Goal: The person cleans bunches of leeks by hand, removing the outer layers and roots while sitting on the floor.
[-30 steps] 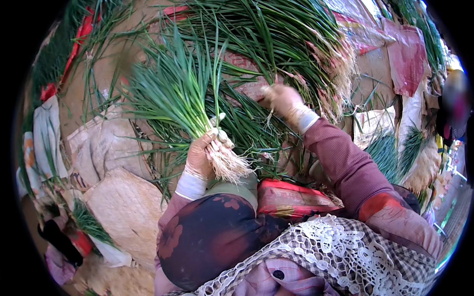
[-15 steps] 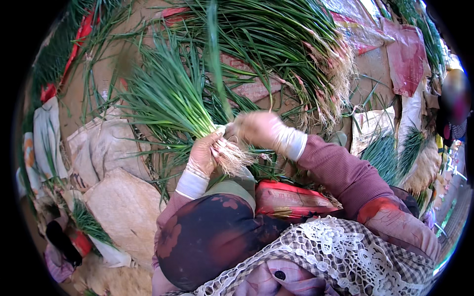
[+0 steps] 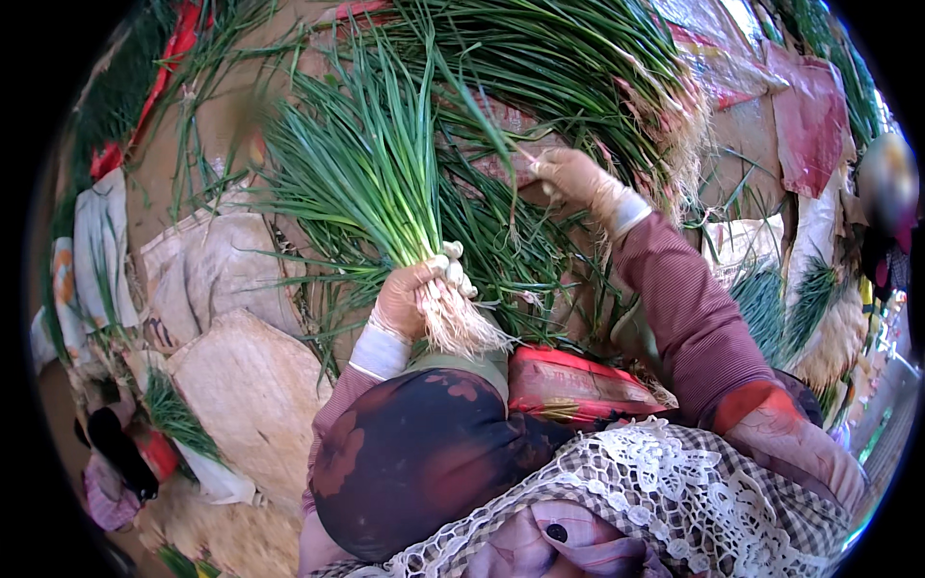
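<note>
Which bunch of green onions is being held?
The bunch gripped in the left hand; others, like the big pile at the top, just lie there.

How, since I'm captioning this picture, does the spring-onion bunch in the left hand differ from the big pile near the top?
The held bunch is gripped in the left hand; the big pile lies unheld. The held bunch is smaller than the big pile. The held bunch shows white bulb ends; the big pile's look pinker. Both have long green leaves and pale, stringy roots.
</note>
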Demonstrator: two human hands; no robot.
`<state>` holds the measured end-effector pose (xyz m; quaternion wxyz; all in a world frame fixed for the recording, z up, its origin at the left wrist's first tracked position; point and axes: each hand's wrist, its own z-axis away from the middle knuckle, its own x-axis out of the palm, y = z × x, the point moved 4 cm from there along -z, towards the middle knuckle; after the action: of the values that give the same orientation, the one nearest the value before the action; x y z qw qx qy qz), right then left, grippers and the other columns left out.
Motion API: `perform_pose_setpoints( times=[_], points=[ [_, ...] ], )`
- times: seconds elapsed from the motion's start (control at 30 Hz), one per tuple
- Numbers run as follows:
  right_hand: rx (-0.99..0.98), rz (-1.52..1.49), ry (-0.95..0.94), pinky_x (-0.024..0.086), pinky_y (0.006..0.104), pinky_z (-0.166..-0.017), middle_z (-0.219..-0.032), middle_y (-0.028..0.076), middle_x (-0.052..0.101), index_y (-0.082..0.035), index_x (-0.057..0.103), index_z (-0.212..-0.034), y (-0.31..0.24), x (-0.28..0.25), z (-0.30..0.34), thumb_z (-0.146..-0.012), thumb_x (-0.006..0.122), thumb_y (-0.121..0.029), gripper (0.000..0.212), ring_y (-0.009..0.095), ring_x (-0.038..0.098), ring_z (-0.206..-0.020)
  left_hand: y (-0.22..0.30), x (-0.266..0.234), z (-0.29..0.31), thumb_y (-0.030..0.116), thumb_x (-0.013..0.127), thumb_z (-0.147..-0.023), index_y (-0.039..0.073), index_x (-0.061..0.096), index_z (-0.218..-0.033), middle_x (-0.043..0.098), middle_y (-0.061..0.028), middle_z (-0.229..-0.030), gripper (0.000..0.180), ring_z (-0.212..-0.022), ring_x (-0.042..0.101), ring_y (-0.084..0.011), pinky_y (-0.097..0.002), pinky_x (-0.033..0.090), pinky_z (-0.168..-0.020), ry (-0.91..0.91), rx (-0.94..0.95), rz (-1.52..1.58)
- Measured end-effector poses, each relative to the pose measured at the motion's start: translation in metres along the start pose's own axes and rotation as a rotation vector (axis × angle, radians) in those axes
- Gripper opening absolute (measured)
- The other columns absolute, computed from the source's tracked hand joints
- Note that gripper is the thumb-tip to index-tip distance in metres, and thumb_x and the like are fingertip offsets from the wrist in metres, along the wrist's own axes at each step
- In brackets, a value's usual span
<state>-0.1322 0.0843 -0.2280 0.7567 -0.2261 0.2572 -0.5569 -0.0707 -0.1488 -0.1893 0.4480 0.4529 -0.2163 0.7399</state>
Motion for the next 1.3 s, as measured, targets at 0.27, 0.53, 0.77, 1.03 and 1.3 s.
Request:
perform_pose_setpoints(
  times=[0.27, 0.53, 0.77, 1.03, 1.3],
  points=[
    [-0.438, -0.232, 0.159, 0.039, 0.0211, -0.051, -0.06, 0.001, 0.049, -0.005, 0.054, -0.081, -0.016, 0.069, 0.055, -0.086, 0.043, -0.024, 0.023, 0.009, 0.046, -0.054, 0.006, 0.008, -0.003, 0.017, 0.052, -0.07, -0.003, 0.048, -0.101, 0.055, -0.0169, -0.098, 0.037, -0.093, 0.052, -0.0286, -0.0392, 0.04, -0.084, 0.23, 0.137, -0.117],
    [-0.656, 0.399, 0.249, 0.042, 0.0268, -0.057, -0.066, 0.007, 0.056, -0.003, 0.057, -0.08, -0.042, 0.066, 0.066, -0.079, 0.052, -0.023, 0.021, 0.015, 0.053, -0.061, -0.001, -0.003, -0.003, 0.014, 0.052, -0.072, -0.005, 0.05, -0.094, 0.056, -0.017, -0.091, 0.029, -0.089, 0.053, -0.0291, -0.04, 0.042, -0.082, 0.187, 0.117, -0.063],
    [-0.306, 0.053, -0.009, 0.04, 0.0264, -0.055, -0.061, 0.004, 0.049, -0.002, 0.054, -0.081, -0.055, 0.109, 0.048, -0.076, 0.059, -0.021, 0.021, 0.011, 0.046, -0.058, -0.002, -0.006, -0.004, 0.01, 0.052, -0.071, -0.004, 0.051, -0.09, 0.055, -0.0141, -0.08, 0.023, -0.075, 0.055, -0.0235, -0.0333, 0.047, -0.07, 0.229, 0.03, -0.087],
    [-0.261, -0.279, 0.025, 0.041, 0.0275, -0.059, -0.067, 0.005, 0.052, -0.001, 0.053, -0.077, -0.027, 0.097, 0.037, -0.078, 0.054, -0.021, 0.02, 0.013, 0.048, -0.062, -0.005, -0.009, -0.005, 0.012, 0.053, -0.07, -0.001, 0.05, -0.088, 0.054, -0.0102, -0.078, 0.023, -0.077, 0.054, -0.0241, -0.0368, 0.046, -0.07, 0.187, 0.028, -0.075],
    [-0.66, 0.154, 0.221, 0.037, 0.0227, -0.051, -0.062, -0.001, 0.046, -0.002, 0.052, -0.076, -0.054, 0.102, 0.053, -0.081, 0.054, -0.02, 0.018, 0.009, 0.042, -0.055, -0.002, -0.017, -0.003, 0.012, 0.052, -0.072, -0.003, 0.051, -0.085, 0.053, -0.0107, -0.077, 0.02, -0.072, 0.053, -0.0213, -0.0324, 0.047, -0.065, 0.266, 0.033, -0.096]
  ],
)
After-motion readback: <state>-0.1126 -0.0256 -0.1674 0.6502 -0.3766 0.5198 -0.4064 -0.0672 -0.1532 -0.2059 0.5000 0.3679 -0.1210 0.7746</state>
